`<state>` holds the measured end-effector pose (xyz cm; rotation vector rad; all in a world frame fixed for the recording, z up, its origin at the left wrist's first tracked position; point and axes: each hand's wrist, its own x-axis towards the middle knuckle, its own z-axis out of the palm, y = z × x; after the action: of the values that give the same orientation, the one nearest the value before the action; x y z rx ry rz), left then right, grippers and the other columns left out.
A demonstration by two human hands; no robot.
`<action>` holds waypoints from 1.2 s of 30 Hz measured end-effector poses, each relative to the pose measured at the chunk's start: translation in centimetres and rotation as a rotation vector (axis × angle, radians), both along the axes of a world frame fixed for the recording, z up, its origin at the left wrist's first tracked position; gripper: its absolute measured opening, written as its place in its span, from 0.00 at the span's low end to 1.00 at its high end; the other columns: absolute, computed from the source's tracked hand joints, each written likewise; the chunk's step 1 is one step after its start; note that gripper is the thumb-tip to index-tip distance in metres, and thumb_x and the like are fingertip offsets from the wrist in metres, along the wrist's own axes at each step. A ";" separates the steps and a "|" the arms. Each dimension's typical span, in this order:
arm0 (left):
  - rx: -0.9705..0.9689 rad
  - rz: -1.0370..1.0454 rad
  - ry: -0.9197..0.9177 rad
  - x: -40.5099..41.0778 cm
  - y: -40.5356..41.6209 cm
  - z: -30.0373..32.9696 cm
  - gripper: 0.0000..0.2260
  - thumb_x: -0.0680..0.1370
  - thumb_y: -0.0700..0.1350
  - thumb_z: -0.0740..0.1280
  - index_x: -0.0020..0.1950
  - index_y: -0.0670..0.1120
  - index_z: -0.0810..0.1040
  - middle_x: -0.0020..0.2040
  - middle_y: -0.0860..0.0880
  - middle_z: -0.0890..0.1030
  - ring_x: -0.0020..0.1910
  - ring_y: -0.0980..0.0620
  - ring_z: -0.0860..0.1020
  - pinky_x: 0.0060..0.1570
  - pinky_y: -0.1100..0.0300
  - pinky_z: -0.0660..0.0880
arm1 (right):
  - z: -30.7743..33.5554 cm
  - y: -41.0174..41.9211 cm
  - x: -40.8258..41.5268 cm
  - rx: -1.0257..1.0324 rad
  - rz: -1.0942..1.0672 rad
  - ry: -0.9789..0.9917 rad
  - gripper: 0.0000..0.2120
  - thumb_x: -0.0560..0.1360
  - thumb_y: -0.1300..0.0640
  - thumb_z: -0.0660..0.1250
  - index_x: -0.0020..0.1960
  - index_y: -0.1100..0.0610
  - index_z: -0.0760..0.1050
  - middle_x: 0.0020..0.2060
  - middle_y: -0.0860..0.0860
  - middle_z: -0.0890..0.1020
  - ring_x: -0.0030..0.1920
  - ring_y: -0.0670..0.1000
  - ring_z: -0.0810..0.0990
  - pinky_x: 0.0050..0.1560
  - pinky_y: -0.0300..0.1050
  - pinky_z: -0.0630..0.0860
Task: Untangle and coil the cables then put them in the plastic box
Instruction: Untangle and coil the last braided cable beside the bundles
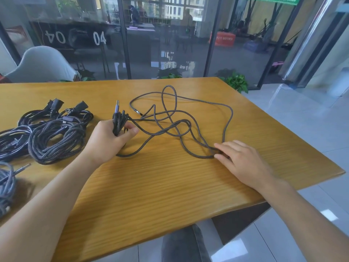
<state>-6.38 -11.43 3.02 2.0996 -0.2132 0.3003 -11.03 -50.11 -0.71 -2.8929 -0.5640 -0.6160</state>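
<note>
A long grey braided cable [190, 112] lies in loose tangled loops across the middle of the wooden table [170, 186]. My left hand [111, 140] grips a few gathered loops of it, with a USB plug [116, 107] sticking up above the fist. My right hand [241, 159] lies flat on the table with straight fingers touching the cable's nearest loop. No plastic box is in view.
A pile of braided and black power cables [54, 133] sits at the left, with another grey cable [7, 184] at the left edge. The table's right edge runs close to my right hand. A grey chair [41, 65] stands behind the table, before glass walls.
</note>
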 end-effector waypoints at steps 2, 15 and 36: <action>0.019 -0.009 0.002 -0.1 -0.2 0.0 0.08 0.79 0.54 0.73 0.47 0.51 0.83 0.27 0.50 0.67 0.28 0.50 0.63 0.33 0.57 0.65 | 0.2 0.8 -0.2 0.068 0.019 -0.097 0.19 0.86 0.48 0.56 0.68 0.54 0.79 0.48 0.48 0.87 0.50 0.49 0.85 0.47 0.44 0.80; 0.475 0.019 0.021 -0.2 -0.3 0.0 0.18 0.68 0.65 0.79 0.49 0.58 0.79 0.28 0.54 0.74 0.32 0.55 0.76 0.40 0.56 0.75 | 0.3 4.4 0.5 0.575 -0.233 0.148 0.12 0.85 0.56 0.61 0.56 0.45 0.82 0.42 0.39 0.85 0.38 0.40 0.81 0.38 0.40 0.74; 0.151 0.005 0.050 0.4 1.5 0.0 0.15 0.79 0.41 0.71 0.34 0.45 0.73 0.25 0.55 0.70 0.25 0.56 0.65 0.27 0.66 0.65 | 1.4 1.3 3.1 0.315 -0.021 0.335 0.02 0.76 0.42 0.75 0.47 0.38 0.83 0.41 0.39 0.81 0.47 0.39 0.76 0.49 0.38 0.72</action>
<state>-5.98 -9.92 3.03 2.2540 -0.2065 0.2410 -7.96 -48.78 0.68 -2.6222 -0.3543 -0.1899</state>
